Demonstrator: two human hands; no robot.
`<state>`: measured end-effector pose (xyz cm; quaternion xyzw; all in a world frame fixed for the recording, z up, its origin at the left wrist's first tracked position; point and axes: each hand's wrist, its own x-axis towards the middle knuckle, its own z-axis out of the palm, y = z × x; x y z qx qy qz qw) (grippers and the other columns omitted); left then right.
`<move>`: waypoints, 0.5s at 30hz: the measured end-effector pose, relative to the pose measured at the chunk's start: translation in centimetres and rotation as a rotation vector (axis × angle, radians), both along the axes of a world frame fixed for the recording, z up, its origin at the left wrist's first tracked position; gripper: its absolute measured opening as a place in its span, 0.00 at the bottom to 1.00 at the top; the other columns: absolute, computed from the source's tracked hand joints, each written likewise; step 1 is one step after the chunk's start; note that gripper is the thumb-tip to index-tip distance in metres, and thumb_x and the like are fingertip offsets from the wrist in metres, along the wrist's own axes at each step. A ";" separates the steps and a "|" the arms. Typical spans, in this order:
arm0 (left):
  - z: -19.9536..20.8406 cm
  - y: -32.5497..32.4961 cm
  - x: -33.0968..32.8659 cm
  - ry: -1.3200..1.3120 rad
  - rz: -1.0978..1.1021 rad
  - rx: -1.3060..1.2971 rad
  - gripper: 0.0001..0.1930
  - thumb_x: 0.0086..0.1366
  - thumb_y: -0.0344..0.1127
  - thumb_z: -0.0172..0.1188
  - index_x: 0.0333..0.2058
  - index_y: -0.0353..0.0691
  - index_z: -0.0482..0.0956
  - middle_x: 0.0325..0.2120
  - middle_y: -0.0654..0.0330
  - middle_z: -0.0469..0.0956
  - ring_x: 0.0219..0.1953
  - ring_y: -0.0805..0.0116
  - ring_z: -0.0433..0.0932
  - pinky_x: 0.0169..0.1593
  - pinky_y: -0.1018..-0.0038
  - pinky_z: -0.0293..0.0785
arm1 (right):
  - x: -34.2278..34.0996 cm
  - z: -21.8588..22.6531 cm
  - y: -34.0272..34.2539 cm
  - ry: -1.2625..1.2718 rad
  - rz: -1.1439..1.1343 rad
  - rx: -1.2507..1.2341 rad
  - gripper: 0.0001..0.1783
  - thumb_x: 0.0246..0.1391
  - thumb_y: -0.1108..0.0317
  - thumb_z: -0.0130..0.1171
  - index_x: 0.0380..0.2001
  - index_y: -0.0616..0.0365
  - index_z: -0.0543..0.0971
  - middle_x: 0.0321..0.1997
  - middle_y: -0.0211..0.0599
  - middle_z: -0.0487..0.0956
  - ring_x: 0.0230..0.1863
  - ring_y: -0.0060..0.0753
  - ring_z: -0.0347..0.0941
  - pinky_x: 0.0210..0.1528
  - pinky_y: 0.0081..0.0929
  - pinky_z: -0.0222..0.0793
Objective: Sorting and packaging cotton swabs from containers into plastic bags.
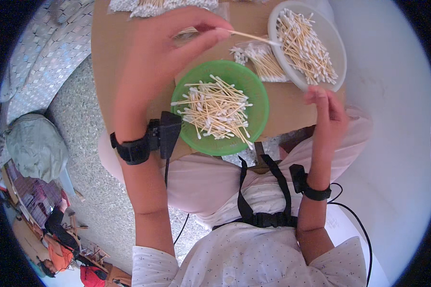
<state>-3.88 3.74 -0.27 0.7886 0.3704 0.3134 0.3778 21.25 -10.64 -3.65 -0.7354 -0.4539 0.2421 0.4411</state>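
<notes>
Left hand (170,45) pinches a swab (248,35) between thumb and fingers, beyond a green bowl (259,103). Right hand (329,112) curls its fingers at a white bowl (340,57)'s rim; grip unclear.

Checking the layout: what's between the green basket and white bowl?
A bag of cotton swabs lies between the green basket and white bowl, in the head view.

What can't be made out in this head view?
In the head view:
Far swab pile: cut off by the top edge.
Right hand: blurred; whether it grips the white bowl is unclear.
Lower swabs in the green basket: hidden under upper swabs.
Distant person: too small.
</notes>
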 end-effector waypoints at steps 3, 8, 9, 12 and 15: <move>-1.1 0.0 0.8 0.065 -0.017 -0.033 0.11 0.62 0.35 0.61 0.38 0.33 0.81 0.32 0.57 0.82 0.38 0.68 0.80 0.44 0.74 0.73 | -2.2 -0.2 0.9 -0.042 0.149 0.019 0.10 0.60 0.67 0.56 0.33 0.60 0.83 0.32 0.36 0.84 0.30 0.25 0.77 0.40 0.27 0.71; -2.7 -0.2 0.5 -0.015 -0.059 -0.100 0.10 0.62 0.35 0.60 0.37 0.34 0.81 0.31 0.56 0.82 0.35 0.65 0.80 0.41 0.74 0.74 | -4.4 0.1 2.0 -0.252 0.243 0.002 0.08 0.56 0.68 0.58 0.36 0.56 0.83 0.32 0.40 0.83 0.31 0.34 0.78 0.41 0.29 0.70; -2.7 -0.2 0.3 -0.018 -0.115 -0.203 0.10 0.62 0.35 0.60 0.37 0.35 0.82 0.32 0.57 0.82 0.37 0.64 0.79 0.44 0.73 0.73 | -4.4 0.1 2.0 -0.203 0.238 -0.024 0.08 0.56 0.69 0.58 0.38 0.56 0.83 0.32 0.41 0.82 0.32 0.37 0.78 0.41 0.30 0.70; -3.0 -0.1 -0.5 0.033 -0.269 -0.160 0.09 0.61 0.36 0.61 0.37 0.38 0.83 0.35 0.59 0.80 0.42 0.63 0.77 0.50 0.71 0.70 | -4.1 -0.3 1.5 -0.268 0.296 -0.022 0.09 0.56 0.68 0.57 0.39 0.56 0.81 0.34 0.40 0.81 0.36 0.38 0.78 0.41 0.31 0.71; -3.0 0.1 -1.1 0.121 -0.351 0.071 0.09 0.60 0.35 0.61 0.38 0.41 0.84 0.39 0.59 0.78 0.47 0.63 0.75 0.54 0.69 0.67 | -4.4 -1.2 1.3 -0.188 0.317 -0.035 0.10 0.57 0.68 0.57 0.41 0.56 0.80 0.36 0.41 0.81 0.37 0.39 0.77 0.41 0.31 0.71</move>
